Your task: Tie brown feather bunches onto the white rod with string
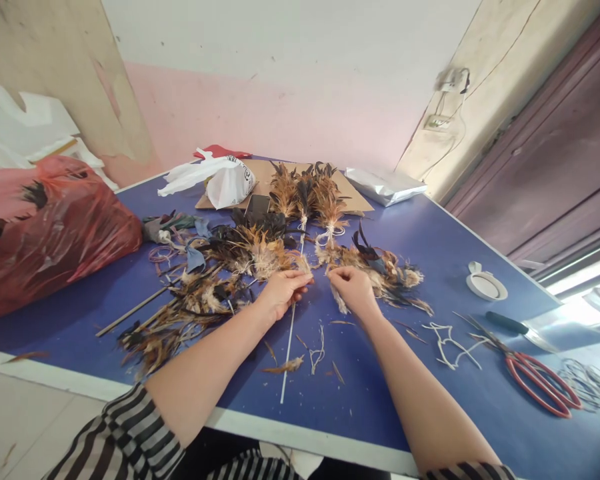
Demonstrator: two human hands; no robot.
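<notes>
My left hand is closed in a pinch on a small light-brown feather over the middle of the blue table. Just to its right, my right hand pinches pale feathers that hang below its fingers. The two hands are a little apart. Beyond them lie tied bundles of brown and black feathers, bound with white string. Loose feathers are heaped by my left hand, and another feather pile lies beside my right hand.
Red-handled scissors, a dark-handled knife, a tape roll and pale rubber bands lie at right. A red plastic bag stands at left. A white bag, cardboard and a silver packet sit at the back.
</notes>
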